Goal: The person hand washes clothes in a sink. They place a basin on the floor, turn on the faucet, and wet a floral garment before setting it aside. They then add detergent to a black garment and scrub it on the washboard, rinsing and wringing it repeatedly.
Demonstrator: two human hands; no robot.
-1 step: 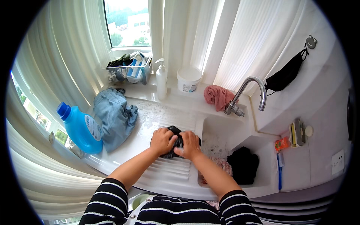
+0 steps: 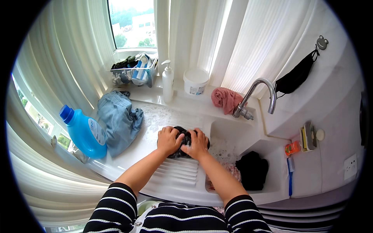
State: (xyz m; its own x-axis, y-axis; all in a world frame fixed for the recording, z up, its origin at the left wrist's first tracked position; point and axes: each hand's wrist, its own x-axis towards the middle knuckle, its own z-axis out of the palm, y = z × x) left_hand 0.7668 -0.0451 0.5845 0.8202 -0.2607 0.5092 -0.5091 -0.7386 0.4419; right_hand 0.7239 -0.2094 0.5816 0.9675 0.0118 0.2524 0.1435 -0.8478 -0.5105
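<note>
A wet, shiny black cloth (image 2: 181, 149) is bunched on the ribbed washboard (image 2: 176, 173) of the white sink top. My left hand (image 2: 169, 140) presses on its left side with bent fingers. On its right side lies my right hand (image 2: 197, 144), fingers curled over the cloth and thumb pointing inward. The two thumbs are close together, and part of the cloth is hidden under my palms. Right of the washboard, the sink basin (image 2: 254, 138) holds another black cloth (image 2: 252, 171) and a pinkish patterned cloth (image 2: 232, 171), partly behind my right forearm. Suds lie around both.
On the left are a blue detergent bottle (image 2: 87, 134) and a blue garment (image 2: 118, 120). Along the back stand a basket (image 2: 149, 75), a pump bottle (image 2: 167, 83), a white tub (image 2: 195, 82), a pink towel (image 2: 225, 100) and the faucet (image 2: 268, 87). A blue brush (image 2: 290, 174) lies right.
Both my hands have shifted slightly away from me along the washboard, with the black cloth under them. Everything else stays in place.
</note>
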